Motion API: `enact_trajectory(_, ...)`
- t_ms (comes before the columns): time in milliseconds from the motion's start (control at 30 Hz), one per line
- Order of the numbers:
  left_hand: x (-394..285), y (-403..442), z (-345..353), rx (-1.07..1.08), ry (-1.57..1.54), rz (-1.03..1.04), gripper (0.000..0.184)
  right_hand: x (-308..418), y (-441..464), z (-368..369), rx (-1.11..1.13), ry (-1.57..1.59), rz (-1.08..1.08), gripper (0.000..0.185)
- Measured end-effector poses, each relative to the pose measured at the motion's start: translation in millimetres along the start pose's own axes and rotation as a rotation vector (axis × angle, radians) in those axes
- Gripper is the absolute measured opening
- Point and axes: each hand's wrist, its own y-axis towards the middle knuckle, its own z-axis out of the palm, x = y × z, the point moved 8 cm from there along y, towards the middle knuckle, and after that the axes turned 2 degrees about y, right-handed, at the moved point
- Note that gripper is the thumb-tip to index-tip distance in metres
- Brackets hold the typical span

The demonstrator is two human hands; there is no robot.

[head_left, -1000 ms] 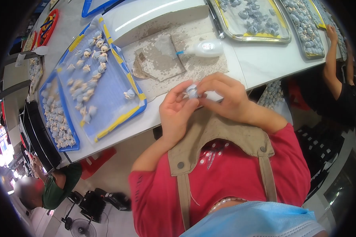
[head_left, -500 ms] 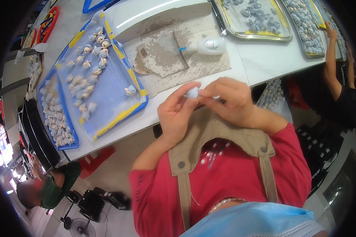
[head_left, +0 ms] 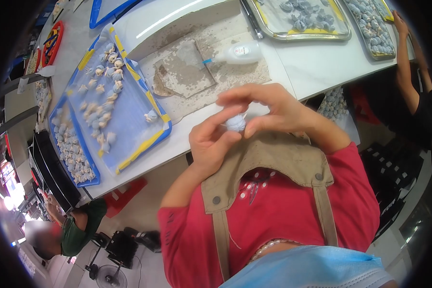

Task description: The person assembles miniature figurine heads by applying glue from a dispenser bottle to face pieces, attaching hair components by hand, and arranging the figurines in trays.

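Observation:
A small rounded pale blue-grey figure with a ridged surface is between my hands, just over the table's near edge. My left hand pinches it between thumb and fingers from the left. Arched over it from the right is my right hand, its thumb close to the figure's right side and its fingers apart from the thumb. Whether that thumb touches the figure I cannot tell. Beyond my hands lies a stained piece of board, beside a white squeeze bottle with a blue tip.
Similar figures lie in a blue-rimmed tray at left and a smaller blue tray beside it. A metal tray holds grey-blue pieces at the back. A co-worker's arm is at right; another person sits lower left.
My right fingers have opened from a pinch at the figure and now arch above it. The left hand keeps its hold. The view has shifted slightly, moving the table items leftward.

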Motion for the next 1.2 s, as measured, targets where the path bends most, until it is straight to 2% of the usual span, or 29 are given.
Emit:
enact_trajectory(67,-3.9,0.8,2.0,0.016,0.068,0.021,0.040,-3.6,-1.4,4.5,0.076,-0.014,0.034,0.060)
enact_trajectory(167,-9.2,1.5,4.6,0.017,0.184,0.062,0.036,-10.6,-4.2,8.1,0.117,0.034,0.129,0.056)
enact_trajectory(233,-11.0,2.0,5.0,0.043,0.269,0.083,0.033,-7.0,-4.5,8.2,0.099,0.035,0.076,0.053)
enact_trajectory(367,-12.5,0.2,4.2,0.032,0.279,0.063,0.027,-4.5,-5.8,9.7,0.083,0.060,0.042,0.042)
enact_trajectory(567,-13.3,-3.6,2.6,0.042,0.291,0.077,0.026,-4.2,-5.3,12.6,0.072,0.064,0.075,0.038)
enact_trajectory(667,-13.9,-5.4,1.2,0.042,0.275,0.081,0.025,-2.0,-3.2,15.5,0.111,0.029,0.061,0.042)
enact_trajectory(833,-25.4,-8.5,-2.3,0.085,0.332,0.091,0.025,-2.0,-0.4,24.2,0.099,0.044,0.008,0.038)
enact_trajectory(933,-20.8,-17.0,-14.6,0.039,0.301,0.027,0.026,-1.3,5.6,34.9,0.117,0.042,0.036,0.039)
enact_trajectory(1033,-42.1,-25.4,-36.0,0.012,0.615,0.104,0.029,4.8,15.1,39.9,0.102,-0.074,-0.022,0.041)
enact_trajectory(1100,-62.7,-38.0,-68.3,-0.269,0.955,0.222,0.034,14.8,18.7,34.5,0.021,-0.142,-0.123,0.041)
enact_trajectory(1167,-66.0,-51.2,-105.9,-0.503,1.098,0.100,0.038,9.7,17.3,27.3,0.013,-0.117,-0.066,0.043)
enact_trajectory(1200,-64.6,-54.6,-118.4,-0.537,1.122,0.104,0.039,7.0,16.8,23.8,0.010,-0.105,-0.039,0.045)
